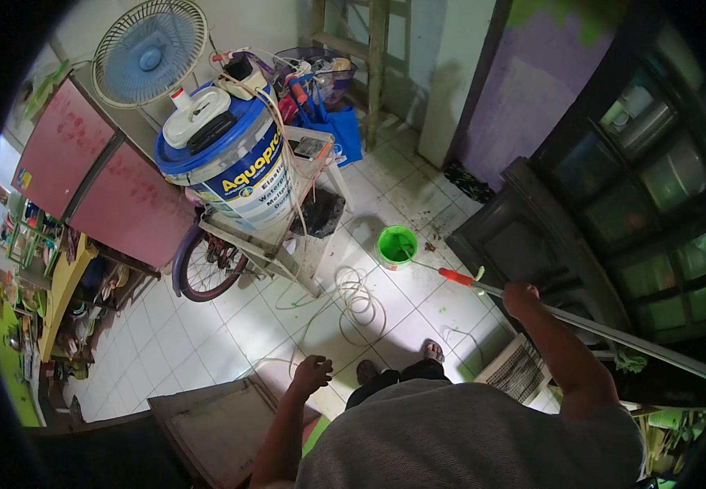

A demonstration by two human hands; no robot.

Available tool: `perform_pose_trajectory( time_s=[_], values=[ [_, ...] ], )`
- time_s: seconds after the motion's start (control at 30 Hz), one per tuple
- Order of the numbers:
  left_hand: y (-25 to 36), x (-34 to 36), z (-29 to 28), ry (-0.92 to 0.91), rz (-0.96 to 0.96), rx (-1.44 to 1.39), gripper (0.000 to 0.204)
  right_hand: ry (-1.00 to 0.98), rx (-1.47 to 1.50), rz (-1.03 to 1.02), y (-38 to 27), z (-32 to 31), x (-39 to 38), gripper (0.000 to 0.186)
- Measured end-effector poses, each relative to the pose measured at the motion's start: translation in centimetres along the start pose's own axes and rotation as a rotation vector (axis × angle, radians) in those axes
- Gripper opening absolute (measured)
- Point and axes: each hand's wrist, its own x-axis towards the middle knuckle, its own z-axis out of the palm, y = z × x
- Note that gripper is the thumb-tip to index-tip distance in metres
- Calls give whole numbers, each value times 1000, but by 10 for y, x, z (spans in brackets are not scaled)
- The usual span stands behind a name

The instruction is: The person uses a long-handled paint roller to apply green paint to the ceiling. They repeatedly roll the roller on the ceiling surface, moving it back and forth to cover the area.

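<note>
My right hand [521, 300] is closed around a long grey pole [613, 338]. A paint roller with an orange-red handle [456, 278] is fixed to the pole's far end. Its thin metal frame runs down into a bright green paint bucket [385, 259] on the floor, where the roller head is partly hidden by the rim. Green paint marks the pole near the handle. My left hand [312, 376] hangs at my left side, fingers loosely curled and apart, with nothing visible in it.
Coiled pale cable [357, 297] lies on the white tiles between my feet and a wooden table [308, 265]. That table carries a large blue-lidded tub [230, 183]. A dark glass-paned cabinet [548, 236] stands at right, a bicycle wheel [210, 265] and pink fridge [116, 175] at left.
</note>
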Motion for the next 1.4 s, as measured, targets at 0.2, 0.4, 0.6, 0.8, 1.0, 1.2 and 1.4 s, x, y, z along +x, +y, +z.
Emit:
perform_pose_trajectory(
  time_s=[0.2,0.4,0.6,0.8,1.0,1.2,1.4],
  values=[
    [-4,-3,50,36,-38,-131,55,-124,-5,77,-27,-6,62,20],
    [3,-11,118,11,-58,-169,49,-24,93,40,15,-16,48,20],
    [12,-13,162,34,-6,-198,60,-68,63,25,32,1,61,20],
    [34,-23,172,69,29,-155,62,6,106,-27,49,32,63,20],
    [18,-21,183,114,-46,-218,56,-68,66,-26,80,14,60,20],
    [12,-10,206,119,87,-129,54,-5,183,-19,74,61,83,19],
    [22,-15,200,124,53,-167,55,-93,240,98,124,39,47,30]
  ],
)
